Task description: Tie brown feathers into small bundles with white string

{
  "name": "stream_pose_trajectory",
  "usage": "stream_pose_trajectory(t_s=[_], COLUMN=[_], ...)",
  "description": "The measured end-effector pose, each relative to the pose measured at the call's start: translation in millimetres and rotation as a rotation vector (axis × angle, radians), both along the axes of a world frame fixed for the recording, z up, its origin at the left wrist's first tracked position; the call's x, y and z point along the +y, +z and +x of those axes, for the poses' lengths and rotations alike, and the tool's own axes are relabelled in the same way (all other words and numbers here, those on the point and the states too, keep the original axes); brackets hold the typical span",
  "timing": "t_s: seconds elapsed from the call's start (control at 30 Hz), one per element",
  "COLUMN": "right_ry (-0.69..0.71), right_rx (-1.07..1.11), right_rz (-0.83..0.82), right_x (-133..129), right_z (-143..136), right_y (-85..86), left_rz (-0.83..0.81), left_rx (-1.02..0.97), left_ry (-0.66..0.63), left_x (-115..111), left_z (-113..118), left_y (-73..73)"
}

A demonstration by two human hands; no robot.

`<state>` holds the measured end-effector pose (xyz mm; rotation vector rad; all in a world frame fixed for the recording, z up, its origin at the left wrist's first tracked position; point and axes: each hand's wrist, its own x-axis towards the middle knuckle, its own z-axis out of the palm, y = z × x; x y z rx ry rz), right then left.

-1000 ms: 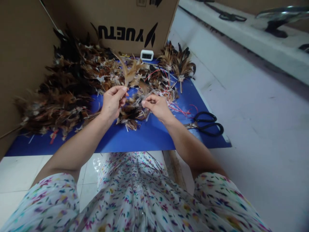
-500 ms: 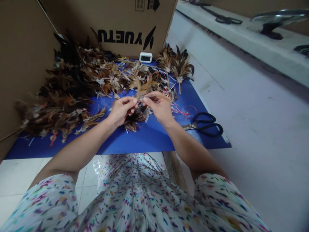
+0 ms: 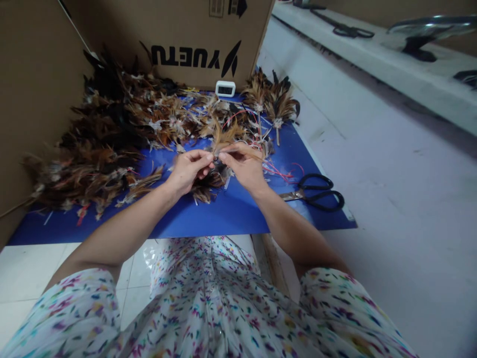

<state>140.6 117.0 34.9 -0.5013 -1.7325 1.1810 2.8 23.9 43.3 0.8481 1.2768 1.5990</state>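
My left hand (image 3: 192,170) pinches the base of some golden-brown feathers (image 3: 225,135) between thumb and fingertips. Close against it, my right hand (image 3: 244,164) is closed too, its thumb and forefinger pressed on the feathers' lower ends; a thin brown feather juts out to the right over its knuckles. The fingertips nearly meet, and exactly what lies between them is too small to make out. Under the hands, dark brown feathers (image 3: 204,191) rest on the blue board (image 3: 208,223). Scissors (image 3: 315,193) with black handles lie to the right of my right wrist.
A large heap of brown and black feathers (image 3: 112,129) covers the board's left and back. Feather bunches on sticks (image 3: 278,107) lie at the back right, near red string (image 3: 278,171). A small white digital clock (image 3: 225,89) stands before a cardboard box (image 3: 197,25).
Both hands stay in nearly the same place. My right fingers have shifted slightly, and a thin brown feather now shows across the right hand. The golden feathers have moved a little.
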Motion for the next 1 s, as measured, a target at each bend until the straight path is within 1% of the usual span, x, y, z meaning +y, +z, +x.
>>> stream_pose_trajectory(t_s=[0.1,0.3,0.6,0.8,0.87,1.0], right_ry=[0.012,0.005,0.045,0.048,0.054,0.129], right_rx=[0.032,-0.016,-0.014,-0.042,-0.083,-0.094], right_rz=[0.007,0.002,0.012,0.017,0.002,-0.075], right_x=[-0.9,-1.0,1.2,0.5,0.5,0.3], right_z=[-0.6,-0.9,-0.4,-0.2,-0.3,-1.4], right_y=[0.0,1.0,-4.1,-1.1,-0.5,-2.1], left_rz=[0.004,0.004,0.006,0.016,0.029,0.064], left_rx=[0.012,0.040,0.047,0.056,0.055,0.080], left_ry=[-0.001,-0.003,-0.009,-0.006,0.010,0.044], left_x=[0.3,1.2,1.4,1.1,1.1,1.6], left_z=[0.1,-1.3,-0.5,-0.2,-0.4,1.0], left_y=[-0.1,-2.0,-1.8,-1.7,-2.1,-2.8])
